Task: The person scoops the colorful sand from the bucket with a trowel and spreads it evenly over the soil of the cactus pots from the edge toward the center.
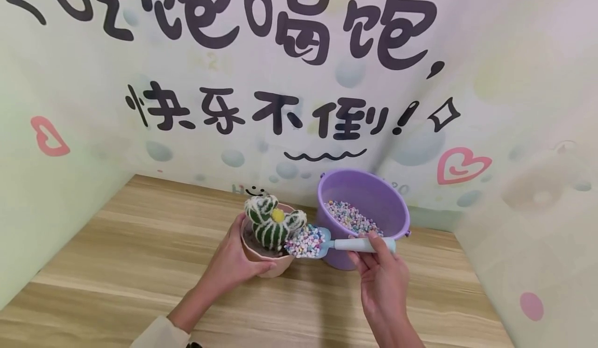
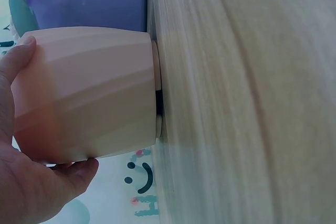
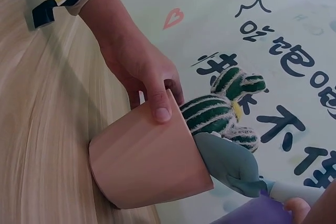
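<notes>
My left hand (image 1: 233,259) grips the side of a pink flowerpot (image 3: 152,156), thumb at the front near its rim. In the pot stands a green cactus (image 1: 271,228) with white fuzzy ridges and a yellow flower; dark soil shows around its base. My right hand (image 1: 385,280) holds a small blue shovel (image 3: 228,161) by its pale handle (image 1: 359,244). Its scoop is heaped with multicoloured pebbles (image 1: 306,242) and overlaps the pot's right rim. Behind the shovel, a purple bucket (image 1: 397,202) holds more of the same pebbles (image 1: 350,215).
Pot and bucket stand close together on a wood-grain table (image 1: 154,244), near its back edge. A printed cloth backdrop (image 1: 280,78) with large dark characters rises right behind them. Pale side walls (image 1: 528,233) border the table left and right.
</notes>
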Motion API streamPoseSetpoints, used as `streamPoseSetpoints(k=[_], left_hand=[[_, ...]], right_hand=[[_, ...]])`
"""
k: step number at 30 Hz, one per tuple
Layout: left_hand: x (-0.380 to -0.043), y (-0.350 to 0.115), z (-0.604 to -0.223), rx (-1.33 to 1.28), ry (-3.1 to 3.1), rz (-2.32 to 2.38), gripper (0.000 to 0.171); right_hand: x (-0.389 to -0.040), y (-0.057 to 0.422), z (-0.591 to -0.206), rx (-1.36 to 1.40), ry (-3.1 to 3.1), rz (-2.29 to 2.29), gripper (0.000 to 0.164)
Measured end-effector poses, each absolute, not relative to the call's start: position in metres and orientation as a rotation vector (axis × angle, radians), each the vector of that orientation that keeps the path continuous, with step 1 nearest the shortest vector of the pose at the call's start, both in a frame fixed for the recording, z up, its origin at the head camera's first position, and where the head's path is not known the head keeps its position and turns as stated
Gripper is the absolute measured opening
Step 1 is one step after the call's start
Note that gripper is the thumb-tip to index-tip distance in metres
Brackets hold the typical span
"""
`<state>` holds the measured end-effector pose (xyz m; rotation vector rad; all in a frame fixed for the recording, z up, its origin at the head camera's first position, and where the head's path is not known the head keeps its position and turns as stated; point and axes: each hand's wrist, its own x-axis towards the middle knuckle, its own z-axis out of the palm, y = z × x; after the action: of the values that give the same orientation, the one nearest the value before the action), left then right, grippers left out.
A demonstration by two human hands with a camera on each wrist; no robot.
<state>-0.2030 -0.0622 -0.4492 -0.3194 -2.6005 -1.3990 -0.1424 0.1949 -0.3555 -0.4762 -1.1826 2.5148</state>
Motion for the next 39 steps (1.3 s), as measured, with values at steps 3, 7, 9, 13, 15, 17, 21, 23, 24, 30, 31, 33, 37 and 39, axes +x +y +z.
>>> streamPoseSetpoints(k=[3,7,9,13,15,17,21,23,24,30,31,33,37,39], left_hand=[[-0.203,-0.062,-0.449,-0.318,-2.601,-1.394,0.127],[-0.204,-0.062,-0.449,-0.313,-2.606,-1.393,0.127],[-0.204,-0.062,-0.449,-0.312,-2.611,-1.393,0.126],[-0.205,-0.062,-0.449,-0.312,-2.614,-1.410,0.126],[-0.205,-0.063,-0.448,-0.311,-2.616,-1.416,0.126],[-0.204,-0.063,-0.448,-0.307,-2.620,-1.416,0.126],[-0.204,-0.063,-0.448,-0.301,-2.632,-1.409,0.126],[-0.204,-0.064,-0.449,-0.299,-2.634,-1.412,0.126],[-0.204,-0.064,-0.449,-0.299,-2.635,-1.414,0.126],[-0.204,-0.064,-0.449,-0.305,-2.639,-1.428,0.127],[-0.203,-0.064,-0.448,-0.308,-2.641,-1.430,0.127],[-0.203,-0.064,-0.448,-0.313,-2.648,-1.435,0.128],[-0.202,-0.063,-0.447,-0.300,-2.649,-1.477,0.130],[-0.202,-0.061,-0.447,-0.288,-2.641,-1.503,0.132]], right_hand=[[-0.143,0.195,-0.353,-0.485,-1.197,2.499,0.014],[-0.144,0.194,-0.351,-0.491,-1.220,2.481,0.017],[-0.144,0.194,-0.350,-0.487,-1.226,2.477,0.016],[-0.145,0.194,-0.349,-0.470,-1.229,2.470,0.014],[-0.147,0.194,-0.349,-0.464,-1.235,2.465,0.014],[-0.148,0.194,-0.349,-0.466,-1.242,2.462,0.015],[-0.150,0.194,-0.348,-0.476,-1.268,2.447,0.019],[-0.150,0.194,-0.347,-0.478,-1.275,2.440,0.021],[-0.151,0.194,-0.347,-0.476,-1.278,2.437,0.020],[-0.152,0.195,-0.345,-0.473,-1.287,2.425,0.017],[-0.152,0.195,-0.345,-0.475,-1.291,2.420,0.017],[-0.153,0.195,-0.345,-0.476,-1.298,2.413,0.018],[-0.154,0.195,-0.344,-0.466,-1.311,2.398,0.019],[-0.154,0.195,-0.344,-0.457,-1.317,2.392,0.019]])
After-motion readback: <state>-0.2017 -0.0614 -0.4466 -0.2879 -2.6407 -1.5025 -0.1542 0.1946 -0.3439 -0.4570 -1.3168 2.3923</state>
